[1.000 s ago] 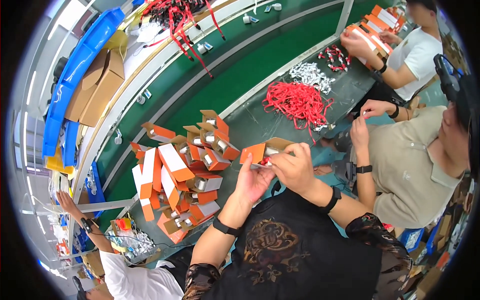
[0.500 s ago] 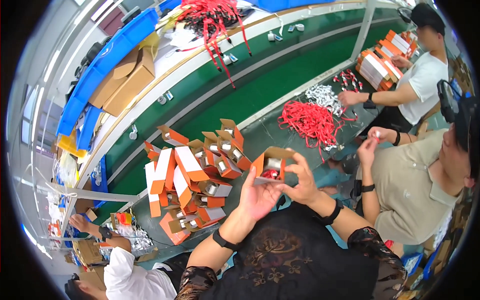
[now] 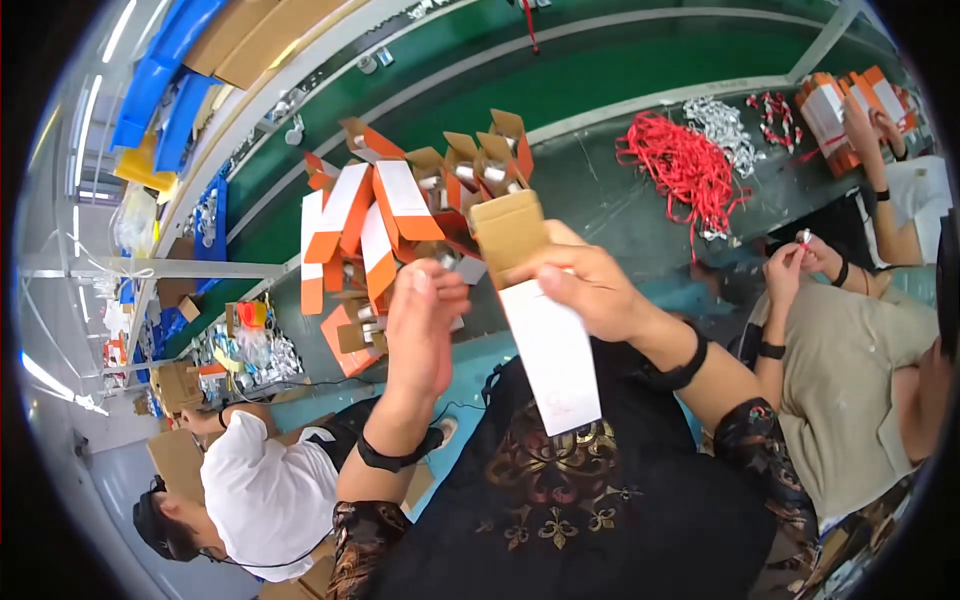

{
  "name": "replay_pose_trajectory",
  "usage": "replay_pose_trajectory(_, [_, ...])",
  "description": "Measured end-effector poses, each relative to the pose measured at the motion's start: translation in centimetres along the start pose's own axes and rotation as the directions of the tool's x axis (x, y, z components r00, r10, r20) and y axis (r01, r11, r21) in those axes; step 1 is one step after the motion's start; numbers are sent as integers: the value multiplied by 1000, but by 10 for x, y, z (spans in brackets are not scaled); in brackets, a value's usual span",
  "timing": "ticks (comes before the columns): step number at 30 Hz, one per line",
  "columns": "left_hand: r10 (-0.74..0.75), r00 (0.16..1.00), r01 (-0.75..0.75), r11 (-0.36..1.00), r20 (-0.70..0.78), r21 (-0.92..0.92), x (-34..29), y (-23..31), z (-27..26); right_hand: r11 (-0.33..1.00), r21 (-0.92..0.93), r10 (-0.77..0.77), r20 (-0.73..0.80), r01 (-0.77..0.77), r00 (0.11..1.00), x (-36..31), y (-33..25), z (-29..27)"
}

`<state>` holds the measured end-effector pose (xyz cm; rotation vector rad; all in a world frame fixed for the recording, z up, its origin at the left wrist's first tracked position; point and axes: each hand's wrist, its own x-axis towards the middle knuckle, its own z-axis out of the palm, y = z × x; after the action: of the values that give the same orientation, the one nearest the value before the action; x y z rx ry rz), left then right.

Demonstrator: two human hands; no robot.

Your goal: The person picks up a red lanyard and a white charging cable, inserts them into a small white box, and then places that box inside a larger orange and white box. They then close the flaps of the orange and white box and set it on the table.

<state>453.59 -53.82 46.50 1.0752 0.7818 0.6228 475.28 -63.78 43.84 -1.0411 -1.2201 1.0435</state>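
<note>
My right hand grips an upright paper box, thumb across its upper edge. A long white side of it shows, and its brown inner flap stands raised at the top. What lies inside is hidden from this angle. Apart from the box, to its left, is my left hand, raised with loosely bent fingers and nothing visible in it. Just beyond that hand lies a pile of orange and white boxes, several with raised flaps and white and silvery items inside.
Red lanyards lie heaped on the dark green table, beside silvery metal clips. A person in beige works close at my right, another in white at my left. A metal rail crosses at left.
My left hand has let go of the box and moved left. The box has been turned in my right hand, so its white side shows instead of its opening. The whole view has shifted.
</note>
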Motion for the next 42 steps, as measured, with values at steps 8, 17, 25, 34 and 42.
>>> replay_pose_trajectory(8, [-263,962,264,841,68,-472,-4,3,45,984,175,17,-191,17,981,14,10,42])
replay_pose_trajectory(17, [-232,966,169,903,-117,-394,0,-1,47,998,7,-56,-317,61,947,11,22,46])
replay_pose_trajectory(25, [248,968,-226,916,24,-332,-15,-39,54,971,174,-147,-111,165,983,8,16,11])
replay_pose_trajectory(34, [286,958,-286,958,10,-31,-17,-44,51,903,-416,-10,223,104,975,29,-53,-5])
replay_pose_trajectory(42, [252,962,-252,968,107,-11,-36,-43,46,983,-151,124,137,-103,983,24,-39,0])
